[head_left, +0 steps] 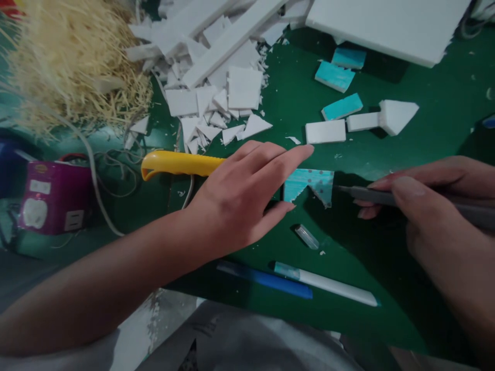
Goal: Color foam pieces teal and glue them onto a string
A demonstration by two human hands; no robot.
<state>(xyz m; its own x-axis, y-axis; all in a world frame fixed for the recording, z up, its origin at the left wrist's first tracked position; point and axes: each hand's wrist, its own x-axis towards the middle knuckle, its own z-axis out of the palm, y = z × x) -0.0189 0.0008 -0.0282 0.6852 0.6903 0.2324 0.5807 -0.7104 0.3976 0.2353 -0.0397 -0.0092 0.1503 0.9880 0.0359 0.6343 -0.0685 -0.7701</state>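
My left hand lies over a turquoise-painted foam piece, steadying it between thumb and fingers. The piece has grey dots near its right end and a jagged notch in its lower edge. From under the same hand a yellow handle sticks out to the left; the rest of that tool is hidden. My right hand is closed around a grey pen-like tool. Its thin tip is at the foam piece's right edge; whether they touch I cannot tell.
White foam scraps heap up behind, beside straw. Painted blocks, white blocks and a foam slab lie at back right. A blue marker, white marker and clear cap lie in front. Left stands a purple box.
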